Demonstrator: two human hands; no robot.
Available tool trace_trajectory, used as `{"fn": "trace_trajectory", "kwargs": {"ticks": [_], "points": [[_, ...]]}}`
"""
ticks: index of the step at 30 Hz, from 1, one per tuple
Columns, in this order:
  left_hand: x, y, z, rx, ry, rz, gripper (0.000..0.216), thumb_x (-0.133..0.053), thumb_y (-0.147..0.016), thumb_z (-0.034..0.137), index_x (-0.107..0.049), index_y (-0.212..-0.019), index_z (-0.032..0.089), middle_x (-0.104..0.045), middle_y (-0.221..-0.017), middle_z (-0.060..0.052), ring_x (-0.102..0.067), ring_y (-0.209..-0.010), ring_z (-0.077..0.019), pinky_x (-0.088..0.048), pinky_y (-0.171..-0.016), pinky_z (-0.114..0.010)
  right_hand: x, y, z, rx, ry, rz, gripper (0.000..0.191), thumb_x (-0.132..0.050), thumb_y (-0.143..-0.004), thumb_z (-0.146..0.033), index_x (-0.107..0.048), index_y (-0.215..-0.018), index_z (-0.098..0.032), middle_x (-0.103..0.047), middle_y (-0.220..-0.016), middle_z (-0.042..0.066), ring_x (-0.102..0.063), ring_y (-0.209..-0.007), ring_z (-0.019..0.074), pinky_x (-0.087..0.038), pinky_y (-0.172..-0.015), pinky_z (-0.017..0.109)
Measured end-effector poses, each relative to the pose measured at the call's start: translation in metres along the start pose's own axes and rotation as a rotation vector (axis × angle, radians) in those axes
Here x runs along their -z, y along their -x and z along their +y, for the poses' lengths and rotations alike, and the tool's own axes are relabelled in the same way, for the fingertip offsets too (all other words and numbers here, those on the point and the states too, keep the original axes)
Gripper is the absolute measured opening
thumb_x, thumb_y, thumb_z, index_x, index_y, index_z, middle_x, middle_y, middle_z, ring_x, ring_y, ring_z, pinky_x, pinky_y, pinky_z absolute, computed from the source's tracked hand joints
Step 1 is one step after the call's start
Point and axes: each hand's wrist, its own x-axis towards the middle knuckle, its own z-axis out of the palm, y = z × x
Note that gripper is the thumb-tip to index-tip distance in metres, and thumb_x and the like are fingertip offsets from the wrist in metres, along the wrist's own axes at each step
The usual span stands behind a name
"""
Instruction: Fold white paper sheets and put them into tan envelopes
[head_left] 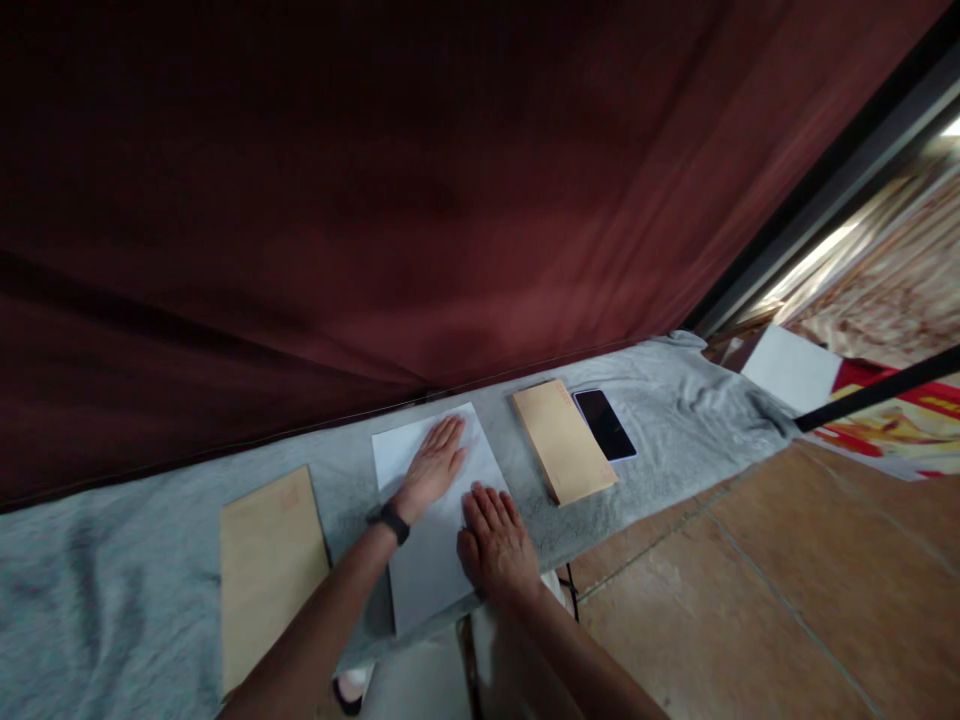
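White paper (427, 590) lies lengthwise before me on a grey cloth-covered table (349, 490); whether it is one sheet or several I cannot tell. My left hand (433, 465), with a dark band on the wrist, rests flat on its upper part, fingers stretched out. Lower down, at the paper's right edge, my right hand (499, 540) also lies flat with its fingers extended. Neither hand grips anything. To the right is a stack of brown envelopes (566, 440). A larger brown envelope (270, 570) lies to the left, partly behind my left forearm.
A phone (604, 424) with a dark screen lies beside the right-hand envelopes. A dark red curtain (450, 220) hangs along the table's far edge. Beyond the right end are a white box (792, 366) and a red and yellow printed carton (900, 420) on the tiled floor (750, 590).
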Motion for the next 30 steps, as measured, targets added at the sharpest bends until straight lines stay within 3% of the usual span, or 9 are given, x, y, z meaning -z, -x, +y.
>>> {"fn": "trace_trajectory", "kwargs": {"ticks": [5,8,12,17,26,30], "points": [[0.012,0.111,0.023,0.032,-0.033,0.071,0.056,-0.033,-0.104,0.041,-0.039,-0.155,0.017,-0.040,-0.161,-0.011,-0.030,-0.152,-0.0249,-0.025,-0.126,-0.051,0.005,0.001,0.002,0.012,-0.022,-0.014,0.050,-0.046,-0.102,-0.033,-0.049,-0.149,-0.016,-0.048,-0.156,0.009,-0.043,-0.145,0.0232,-0.028,-0.125,0.043],[0.011,0.148,0.026,0.119,-0.061,0.108,0.058,-0.033,-0.104,0.045,-0.042,-0.153,0.016,-0.042,-0.159,-0.015,-0.033,-0.151,-0.0293,-0.030,-0.123,-0.056,0.008,-0.007,0.006,0.013,-0.033,-0.066,0.048,-0.047,-0.102,-0.032,-0.052,-0.148,-0.017,-0.050,-0.154,0.010,-0.046,-0.142,0.0242,-0.032,-0.123,0.044],[0.007,0.155,0.024,0.167,-0.061,0.113,0.060,-0.033,-0.103,0.048,-0.042,-0.153,0.017,-0.044,-0.157,-0.015,-0.036,-0.150,-0.0299,-0.032,-0.121,-0.056,0.008,-0.034,0.010,0.093,-0.056,-0.112,0.048,-0.044,-0.103,-0.031,-0.051,-0.148,-0.016,-0.050,-0.154,0.010,-0.045,-0.143,0.0230,-0.036,-0.120,0.041],[0.011,0.152,0.023,0.148,-0.055,0.137,0.058,-0.035,-0.103,0.048,-0.044,-0.152,0.019,-0.045,-0.157,-0.014,-0.038,-0.148,-0.0280,-0.033,-0.122,-0.052,-0.004,-0.073,0.024,0.175,0.004,-0.133,0.046,-0.043,-0.105,-0.036,-0.051,-0.148,-0.019,-0.047,-0.156,0.008,-0.041,-0.146,0.0209,-0.032,-0.122,0.042],[0.011,0.154,0.023,0.153,-0.065,0.132,0.061,-0.038,-0.103,0.046,-0.037,-0.156,0.017,-0.041,-0.159,-0.015,-0.035,-0.150,-0.0282,-0.033,-0.122,-0.052,-0.020,-0.129,0.059,0.158,0.121,-0.139,0.046,-0.046,-0.105,-0.037,-0.048,-0.149,-0.023,-0.046,-0.157,0.008,-0.042,-0.146,0.0231,-0.027,-0.123,0.047],[0.010,0.155,0.023,0.160,-0.080,0.137,0.060,-0.038,-0.103,0.045,-0.035,-0.157,0.018,-0.041,-0.159,-0.014,-0.036,-0.150,-0.0274,-0.032,-0.123,-0.052,-0.016,-0.156,0.062,0.120,0.080,-0.098,0.040,-0.057,-0.102,-0.032,-0.056,-0.140,-0.024,-0.054,-0.151,0.009,-0.051,-0.136,0.0248,-0.036,-0.117,0.049]]}}
